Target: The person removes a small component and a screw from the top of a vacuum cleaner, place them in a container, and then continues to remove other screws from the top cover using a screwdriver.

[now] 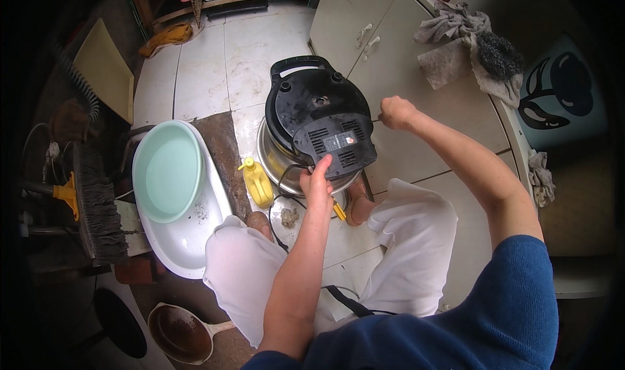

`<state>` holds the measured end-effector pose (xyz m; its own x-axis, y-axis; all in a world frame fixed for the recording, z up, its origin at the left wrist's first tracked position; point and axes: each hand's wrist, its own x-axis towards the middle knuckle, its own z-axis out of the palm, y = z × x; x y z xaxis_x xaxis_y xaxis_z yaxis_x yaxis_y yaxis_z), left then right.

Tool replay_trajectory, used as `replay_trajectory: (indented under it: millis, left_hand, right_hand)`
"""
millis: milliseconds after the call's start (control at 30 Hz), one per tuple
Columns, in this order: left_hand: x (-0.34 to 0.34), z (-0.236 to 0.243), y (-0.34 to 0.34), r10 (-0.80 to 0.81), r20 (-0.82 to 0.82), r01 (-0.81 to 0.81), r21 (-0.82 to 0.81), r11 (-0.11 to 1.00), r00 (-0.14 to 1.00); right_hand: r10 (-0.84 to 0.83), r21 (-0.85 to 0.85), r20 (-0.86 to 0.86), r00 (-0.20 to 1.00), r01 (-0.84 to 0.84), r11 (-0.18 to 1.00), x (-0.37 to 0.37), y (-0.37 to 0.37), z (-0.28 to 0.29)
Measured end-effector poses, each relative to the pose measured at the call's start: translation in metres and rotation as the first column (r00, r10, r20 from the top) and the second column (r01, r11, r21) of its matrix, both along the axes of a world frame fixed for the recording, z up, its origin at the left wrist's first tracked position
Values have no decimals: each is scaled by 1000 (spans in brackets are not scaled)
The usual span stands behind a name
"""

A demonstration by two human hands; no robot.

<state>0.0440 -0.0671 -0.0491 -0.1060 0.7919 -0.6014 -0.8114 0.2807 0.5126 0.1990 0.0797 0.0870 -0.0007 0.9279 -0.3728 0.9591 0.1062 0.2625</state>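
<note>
A black round kitchen appliance, seemingly a cooker, lies bottom up, showing vents, small feet, a label and a handle at its far end. Beneath it is a shiny metal vessel. My left hand grips the appliance's near edge, thumb on the underside, other fingers mostly hidden. Beside that hand is a yellow-handled tool; I cannot tell whether my fingers touch it. My right hand is closed in a fist to the right of the appliance. A thin dark shaft seems to run from it toward the appliance's side.
Left of the appliance stand a yellow spray bottle and a pale green basin in a white tub. A frying pan lies lower left, near a broom. Cabinets border the right, with rags on top.
</note>
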Motion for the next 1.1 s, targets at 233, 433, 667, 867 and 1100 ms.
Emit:
replay_trajectory:
  millis: [233, 433, 667, 867, 1100]
  left_hand:
    - [-1, 2, -1, 3, 2, -3, 14, 1000, 1000]
    - [-3, 1, -2, -6, 2, 6, 20, 1000, 1000]
    - [1, -1, 0, -6, 7, 6, 8, 1000, 1000]
    - [2, 0, 0, 5, 13, -5, 22, 1000, 1000]
    - [0, -1, -1, -4, 13, 3, 26, 1000, 1000]
  right_hand:
    - [-26, -159, 25, 999, 30, 987, -9, -4, 21]
    - [33, 36, -6, 999, -33, 999, -10, -11, 13]
    - [-41, -1, -44, 998, 41, 999, 2, 4, 4]
    - [-95, -161, -115, 989, 75, 984, 2, 5, 19]
    - [-65, -16, -94, 993, 64, 998, -2, 4, 5]
